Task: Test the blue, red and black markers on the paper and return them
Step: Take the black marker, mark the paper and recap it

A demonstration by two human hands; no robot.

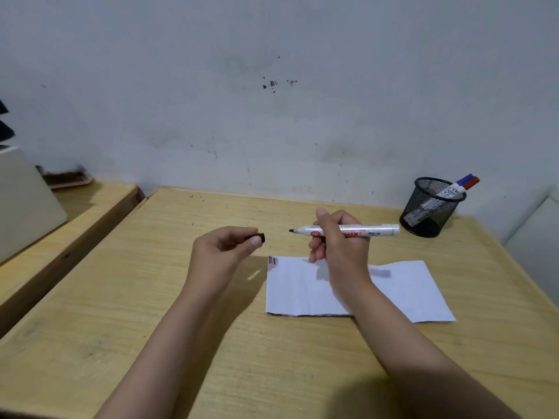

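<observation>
The right hand point(338, 237) grips the uncapped black marker point(346, 230) level above the paper point(402, 285), its tip pointing left. The left hand point(225, 247) pinches the black cap point(259, 237) just apart from that tip, while the blue marker point(464, 179) and red marker point(472, 183) stand in the mesh cup point(429, 207) at the table's point(151, 297) far right

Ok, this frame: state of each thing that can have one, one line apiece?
black marker: uncapped, tip bare, held level in right hand
cap: off, pinched in left hand fingers
blue marker: capped, standing in mesh holder
red marker: capped, in the holder
paper: flat on table, colour strokes at far left corner
</observation>
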